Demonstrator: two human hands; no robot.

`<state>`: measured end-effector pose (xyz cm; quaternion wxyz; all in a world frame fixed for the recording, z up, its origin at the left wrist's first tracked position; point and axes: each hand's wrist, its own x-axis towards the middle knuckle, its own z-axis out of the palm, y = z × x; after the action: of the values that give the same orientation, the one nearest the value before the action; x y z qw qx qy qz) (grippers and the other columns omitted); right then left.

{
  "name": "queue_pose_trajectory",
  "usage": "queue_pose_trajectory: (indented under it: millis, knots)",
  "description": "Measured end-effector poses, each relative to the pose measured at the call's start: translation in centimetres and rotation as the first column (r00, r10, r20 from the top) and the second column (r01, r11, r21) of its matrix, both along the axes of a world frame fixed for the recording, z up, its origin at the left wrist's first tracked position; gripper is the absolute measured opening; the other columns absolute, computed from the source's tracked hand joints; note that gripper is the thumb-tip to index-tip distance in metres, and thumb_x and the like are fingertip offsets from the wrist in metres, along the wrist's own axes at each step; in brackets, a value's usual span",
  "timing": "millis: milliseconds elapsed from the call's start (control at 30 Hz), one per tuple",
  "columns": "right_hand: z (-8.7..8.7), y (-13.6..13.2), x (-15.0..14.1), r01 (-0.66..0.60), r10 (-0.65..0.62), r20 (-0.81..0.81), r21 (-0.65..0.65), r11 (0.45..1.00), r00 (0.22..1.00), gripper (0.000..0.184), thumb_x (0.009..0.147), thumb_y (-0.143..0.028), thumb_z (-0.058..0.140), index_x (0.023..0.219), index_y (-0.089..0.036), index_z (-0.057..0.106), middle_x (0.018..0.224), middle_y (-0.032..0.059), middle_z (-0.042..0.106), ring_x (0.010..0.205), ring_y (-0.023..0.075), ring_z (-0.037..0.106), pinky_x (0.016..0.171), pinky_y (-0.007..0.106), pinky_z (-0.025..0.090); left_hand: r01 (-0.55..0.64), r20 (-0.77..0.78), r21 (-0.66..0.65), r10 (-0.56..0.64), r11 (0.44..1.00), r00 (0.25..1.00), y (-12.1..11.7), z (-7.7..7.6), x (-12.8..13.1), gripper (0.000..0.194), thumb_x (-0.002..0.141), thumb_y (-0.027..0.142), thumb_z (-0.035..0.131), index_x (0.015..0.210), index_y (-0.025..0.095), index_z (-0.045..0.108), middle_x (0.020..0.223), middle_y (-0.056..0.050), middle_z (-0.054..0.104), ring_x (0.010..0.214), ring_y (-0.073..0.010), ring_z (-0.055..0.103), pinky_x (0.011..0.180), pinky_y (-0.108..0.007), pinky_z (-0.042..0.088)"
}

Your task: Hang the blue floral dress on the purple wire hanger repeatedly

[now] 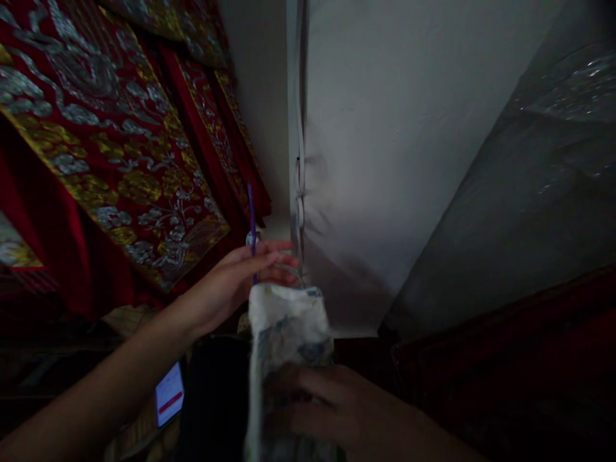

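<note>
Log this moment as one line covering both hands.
Left hand: by thin white cord, contact unclear; slim purple stick alongside | Right hand: holding blurred white patterned cloth | Left side: red drape with gold-and-silver embroidery

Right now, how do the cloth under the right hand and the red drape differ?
The cloth is mostly pale with bluish marks; the drape is red with gold and silver decoration. The cloth takes up far less of the view than the drape. The right hand lies over the cloth, while the drape hangs at the left. Both are patterned.
</note>
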<state>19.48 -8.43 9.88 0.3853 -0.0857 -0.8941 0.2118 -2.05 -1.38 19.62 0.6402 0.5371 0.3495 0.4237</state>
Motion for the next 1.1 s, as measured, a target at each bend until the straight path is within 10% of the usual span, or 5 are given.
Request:
queue_pose_trajectory:
  millis: [233, 500, 633, 833, 1100]
  knots:
    - [0.2, 8.1, 3.0, 0.572, -0.577, -0.321, -0.122, 0.811, 0.751, 0.029, 0.092, -0.026, 0.066, 0.122, -0.025, 0.067, 0.119, 0.0095, 0.066, 0.114, 0.0213, 0.063, 0.092, 0.035, 0.054, 0.383, -0.532, -0.007, -0.328, 0.924, 0.781, -3.7, 1.2, -7.1, 0.015, 0.095, 0.028, 0.059, 0.095, 0.021, 0.072, 0.091, -0.005, 0.072, 0.086, -0.0183, 0.067, 0.074, -0.024, 0.051]
    - [-0.8, 9.9, 2.9, 0.298, -0.499, -0.128, -0.667, 0.683, 0.857, 0.046, 0.083, -0.065, 0.068, 0.073, -0.019, 0.072, 0.072, 0.0038, 0.070, 0.067, 0.0186, 0.065, 0.060, 0.028, 0.053, 0.009, -0.572, 0.490, 0.314, 0.872, 0.758, 0.5, 0.6, -8.9, 0.010, 0.081, 0.026, 0.063, 0.074, 0.018, 0.065, 0.074, -0.002, 0.068, 0.069, -0.0171, 0.062, 0.065, -0.027, 0.051]
    - [0.7, 10.0, 2.6, 0.137, -0.667, -0.282, -0.854, 0.502, 0.690, 0.053, 0.071, -0.072, 0.076, 0.066, -0.020, 0.064, 0.057, 0.0000, 0.061, 0.050, 0.0148, 0.057, 0.047, 0.025, 0.047, -0.222, -0.317, 0.733, 0.612, 0.643, 0.725, 2.8, -2.0, -7.9, 0.032, 0.082, 0.029, 0.070, 0.111, 0.018, 0.064, 0.108, -0.007, 0.070, 0.100, -0.0236, 0.067, 0.091, -0.040, 0.055]
    - [7.2, 17.2, 3.0, 0.028, -0.713, -0.531, -0.793, 0.609, 0.458, 0.044, 0.070, -0.060, 0.082, 0.073, -0.021, 0.063, 0.061, 0.0006, 0.064, 0.073, 0.0239, 0.072, 0.068, 0.034, 0.060, -0.215, 0.017, 0.970, 0.848, 0.115, 0.529, 1.3, -5.8, -5.6, 0.031, 0.089, 0.023, 0.065, 0.120, 0.022, 0.063, 0.107, -0.006, 0.064, 0.103, -0.0237, 0.062, 0.094, -0.040, 0.051]
    - [4.3, 16.0, 6.8, -0.070, -0.776, -0.577, -0.812, 0.580, 0.256, 0.034, 0.094, -0.055, 0.057, 0.095, -0.023, 0.070, 0.082, 0.0051, 0.076, 0.087, 0.0239, 0.075, 0.078, 0.038, 0.062, 0.148, -0.654, 0.614, 0.396, 0.775, 0.644, 2.8, -13.0, 0.6, 0.056, 0.100, 0.032, 0.048, 0.155, 0.025, 0.040, 0.092, -0.003, 0.071, 0.076, -0.0196, 0.065, 0.072, -0.030, 0.048]
